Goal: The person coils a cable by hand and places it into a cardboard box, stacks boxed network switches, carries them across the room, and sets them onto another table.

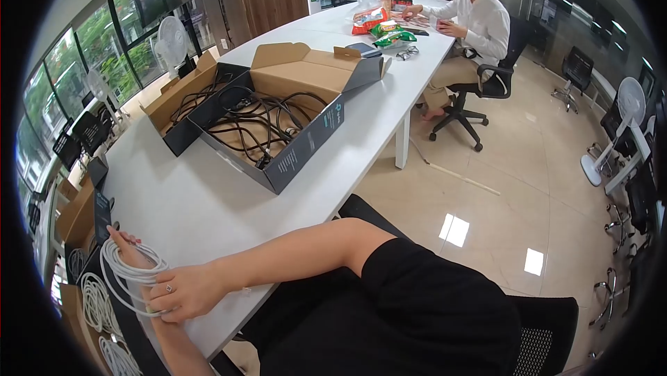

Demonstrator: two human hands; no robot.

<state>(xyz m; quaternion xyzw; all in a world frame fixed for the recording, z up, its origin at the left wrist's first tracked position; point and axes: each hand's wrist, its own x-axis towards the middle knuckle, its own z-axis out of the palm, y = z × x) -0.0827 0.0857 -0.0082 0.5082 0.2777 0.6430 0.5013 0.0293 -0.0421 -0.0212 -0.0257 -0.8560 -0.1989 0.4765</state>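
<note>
At the left table edge, a coil of white cable (139, 265) is looped around my left hand (128, 247), whose fingertips poke up past the loops. My right hand (182, 293), with a ring on one finger, is closed on the lower side of the coil, close to my left wrist. Part of the left palm is hidden behind the loops. Beyond my hands an open dark box (306, 147) with a brown inside holds tangled black cables (257, 119). Below the table edge lie more white cable coils (101, 303).
A narrower open box (177, 136) with black cables adjoins the first. Across the white table (160, 195) a seated person (479, 22) handles small things beside red and green snack bags (390, 34). Office chairs (479, 95) and white fans (629, 102) stand around.
</note>
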